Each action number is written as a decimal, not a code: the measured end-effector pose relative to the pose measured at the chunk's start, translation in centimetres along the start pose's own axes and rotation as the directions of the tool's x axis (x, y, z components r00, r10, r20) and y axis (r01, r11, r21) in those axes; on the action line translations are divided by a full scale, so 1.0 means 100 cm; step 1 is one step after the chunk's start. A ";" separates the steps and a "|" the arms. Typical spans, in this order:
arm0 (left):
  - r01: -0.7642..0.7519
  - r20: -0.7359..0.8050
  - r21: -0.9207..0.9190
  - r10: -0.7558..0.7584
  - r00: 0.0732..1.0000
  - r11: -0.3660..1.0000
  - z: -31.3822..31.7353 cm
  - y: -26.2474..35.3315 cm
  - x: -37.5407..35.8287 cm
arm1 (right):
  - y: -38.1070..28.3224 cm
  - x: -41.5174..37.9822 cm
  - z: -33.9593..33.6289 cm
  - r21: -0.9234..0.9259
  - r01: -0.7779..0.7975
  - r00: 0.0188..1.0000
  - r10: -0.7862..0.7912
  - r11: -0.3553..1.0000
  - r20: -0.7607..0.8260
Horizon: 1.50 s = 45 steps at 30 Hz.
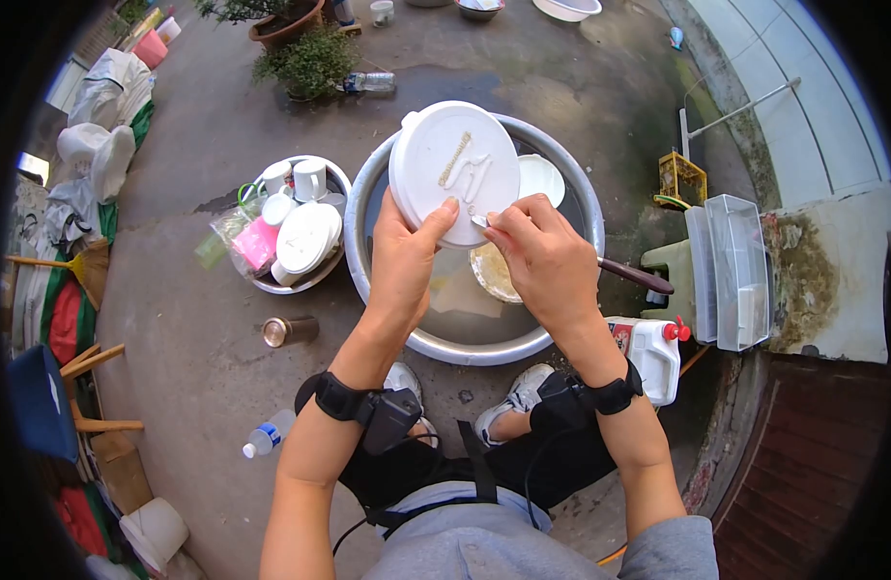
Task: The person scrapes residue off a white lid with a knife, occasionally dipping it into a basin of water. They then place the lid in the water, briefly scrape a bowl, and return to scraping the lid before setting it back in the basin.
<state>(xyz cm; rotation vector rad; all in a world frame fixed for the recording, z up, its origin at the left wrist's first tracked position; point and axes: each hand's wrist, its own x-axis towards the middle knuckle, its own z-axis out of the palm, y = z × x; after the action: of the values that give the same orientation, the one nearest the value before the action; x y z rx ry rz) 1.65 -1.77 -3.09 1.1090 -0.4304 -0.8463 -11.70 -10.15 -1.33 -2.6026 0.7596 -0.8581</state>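
Observation:
My left hand (407, 246) grips a round white plastic lid (436, 140) by its lower left edge, thumb on its flat face. White and yellowish glue-like marks run across the middle of that face. In my right hand (552, 256) is what looks like a knife (637, 276), its dark handle sticking out to the right. Its pale metal tip touches or nearly touches the lid's lower right part; fingers hide most of the blade. Below is a large metal basin (455, 350) of cloudy water, holding a white dish (540, 179) and a yellowish-bottomed round container (494, 274).
A smaller basin (341, 179) at left holds white mugs and a lidded container. Nearby are a brown metal cup (289, 332) and a plastic bottle (267, 435). At right stand a white jug (656, 362) with a red cap and clear plastic bins (738, 271).

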 end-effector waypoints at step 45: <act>0.210 0.042 0.027 -0.210 0.977 0.977 -0.021 0.017 0.009 | 0.018 0.020 0.017 0.390 -0.017 0.999 -0.002 0.921 0.050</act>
<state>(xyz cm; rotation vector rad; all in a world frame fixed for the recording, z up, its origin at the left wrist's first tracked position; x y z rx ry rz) 4.31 -0.81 -2.47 1.1719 -0.3638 -1.0555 -9.96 -12.53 -2.50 -2.2552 0.5202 -0.8405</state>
